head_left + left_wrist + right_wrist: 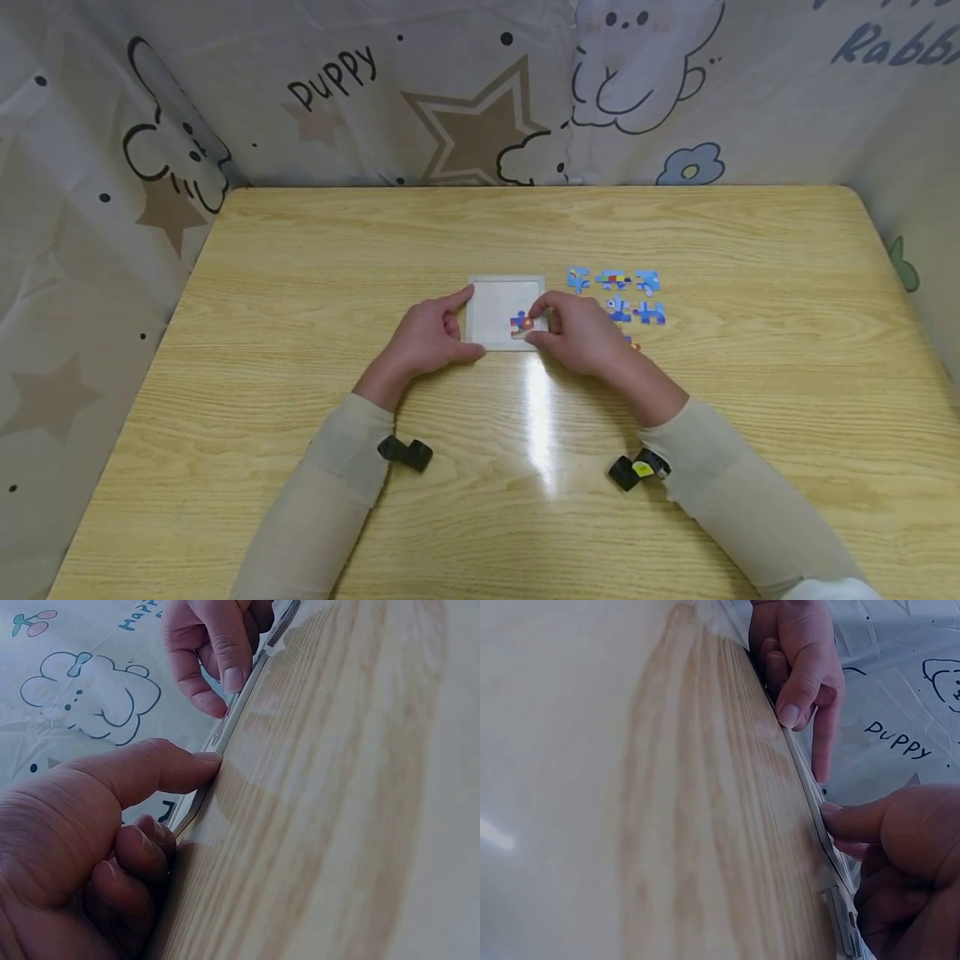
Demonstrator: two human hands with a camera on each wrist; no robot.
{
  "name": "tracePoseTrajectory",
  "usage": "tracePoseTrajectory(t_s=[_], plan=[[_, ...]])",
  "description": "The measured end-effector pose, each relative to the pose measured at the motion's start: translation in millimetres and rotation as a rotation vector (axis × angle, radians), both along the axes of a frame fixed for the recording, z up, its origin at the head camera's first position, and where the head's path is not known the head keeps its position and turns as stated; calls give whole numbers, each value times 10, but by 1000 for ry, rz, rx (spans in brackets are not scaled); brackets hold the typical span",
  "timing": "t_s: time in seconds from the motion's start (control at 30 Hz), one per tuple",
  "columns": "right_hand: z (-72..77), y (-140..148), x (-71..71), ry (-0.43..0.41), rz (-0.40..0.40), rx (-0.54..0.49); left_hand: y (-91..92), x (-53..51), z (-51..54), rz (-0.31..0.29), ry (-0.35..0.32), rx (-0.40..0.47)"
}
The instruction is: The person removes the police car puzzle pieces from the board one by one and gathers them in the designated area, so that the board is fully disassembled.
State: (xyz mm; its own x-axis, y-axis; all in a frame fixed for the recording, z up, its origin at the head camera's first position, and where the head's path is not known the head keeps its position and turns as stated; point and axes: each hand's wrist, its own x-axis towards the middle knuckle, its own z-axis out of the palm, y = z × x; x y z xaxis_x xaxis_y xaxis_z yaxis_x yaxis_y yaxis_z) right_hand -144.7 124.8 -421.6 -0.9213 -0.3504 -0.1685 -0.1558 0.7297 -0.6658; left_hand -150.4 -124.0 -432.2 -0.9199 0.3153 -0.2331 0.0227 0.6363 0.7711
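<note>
A white square puzzle frame (pixel 491 310) lies on the table in the head view. The left hand (pixel 429 335) holds its left side, index finger near the upper corner and thumb at the lower one, other fingers curled in. In the frame's lower right corner is a colourful jigsaw piece (pixel 519 326) with blue, red and orange print. The right hand (pixel 581 332) pinches that piece at its right edge between thumb and index finger. Both wrist views see the tray edge-on, with the left hand (pixel 82 817) and right hand (pixel 907 862) close; the piece is hard to make out there.
Several loose jigsaw pieces (pixel 649 313), mostly blue, lie right of the frame; some are partly hidden behind the right hand and forearm. The wooden table (pixel 337 250) ends at a patterned cloth (pixel 450 100) at the back.
</note>
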Motion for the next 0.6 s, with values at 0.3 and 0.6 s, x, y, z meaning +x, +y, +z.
tracePoseTrajectory(t_s=[0.3,0.6], plan=[[10,-11,-17,35,15,-2,0,6,23,5,-9,18],[4,-12,-42,22,47,-5,-3,2,23,2,-10,24]])
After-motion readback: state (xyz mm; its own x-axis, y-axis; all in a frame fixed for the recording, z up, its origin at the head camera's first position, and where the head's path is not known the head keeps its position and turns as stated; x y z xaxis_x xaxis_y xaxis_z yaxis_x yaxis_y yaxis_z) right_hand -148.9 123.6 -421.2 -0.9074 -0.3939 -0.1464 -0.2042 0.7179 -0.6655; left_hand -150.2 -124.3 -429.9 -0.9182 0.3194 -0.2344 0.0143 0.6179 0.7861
